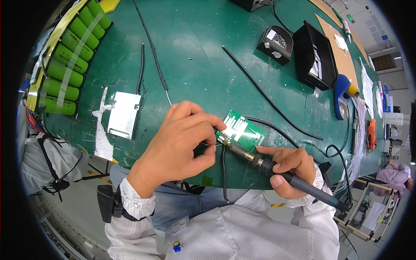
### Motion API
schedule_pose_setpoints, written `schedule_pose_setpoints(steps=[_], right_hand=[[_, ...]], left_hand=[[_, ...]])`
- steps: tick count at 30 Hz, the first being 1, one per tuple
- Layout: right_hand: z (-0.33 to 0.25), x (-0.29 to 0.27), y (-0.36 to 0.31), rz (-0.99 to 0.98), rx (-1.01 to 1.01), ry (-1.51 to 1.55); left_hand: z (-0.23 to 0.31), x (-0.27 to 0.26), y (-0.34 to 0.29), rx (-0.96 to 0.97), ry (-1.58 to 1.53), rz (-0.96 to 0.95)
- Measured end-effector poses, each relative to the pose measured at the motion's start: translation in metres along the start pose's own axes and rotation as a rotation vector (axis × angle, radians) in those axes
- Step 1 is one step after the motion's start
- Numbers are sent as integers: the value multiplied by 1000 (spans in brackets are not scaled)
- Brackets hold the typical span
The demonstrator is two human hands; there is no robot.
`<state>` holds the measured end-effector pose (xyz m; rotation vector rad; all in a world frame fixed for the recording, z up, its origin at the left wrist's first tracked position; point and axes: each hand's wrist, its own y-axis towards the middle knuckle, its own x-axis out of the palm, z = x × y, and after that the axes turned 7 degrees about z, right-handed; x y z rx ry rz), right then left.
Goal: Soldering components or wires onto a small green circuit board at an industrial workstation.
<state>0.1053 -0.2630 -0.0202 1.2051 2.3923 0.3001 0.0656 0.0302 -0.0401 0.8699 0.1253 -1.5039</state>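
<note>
My right hand (297,169) grips a dark-handled soldering iron (299,184), its metal tip resting against the left edge of a green circuit board (249,136). The index fingertip of that hand touches the board's lower right corner. From the other side my left hand (180,145) reaches in, fingers bent and pinched around a thin silver wire, perhaps solder, with the index finger at the board's edge. Its palm side is hidden. Silvery strips cover part of the board. A black wire (225,177) hangs from it toward the table edge, and another black cable (275,128) runs off its right.
A silver metal plate (123,115) lies at left, below a pack of green cylindrical cells (69,65). Loose black cables (260,89) cross the green table. At right stand black bins (314,56), a blue holder (342,97), a wire bundle (357,130) and orange-handled pliers (372,134).
</note>
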Motion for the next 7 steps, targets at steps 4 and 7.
schedule_pose_setpoints(steps=[4, 7], right_hand=[[0, 0, 0, -3, 23, 3], [0, 1, -1, 12, 42, 16]], left_hand=[[0, 0, -1, -9, 3, -5], [0, -1, -1, -13, 1, -11]])
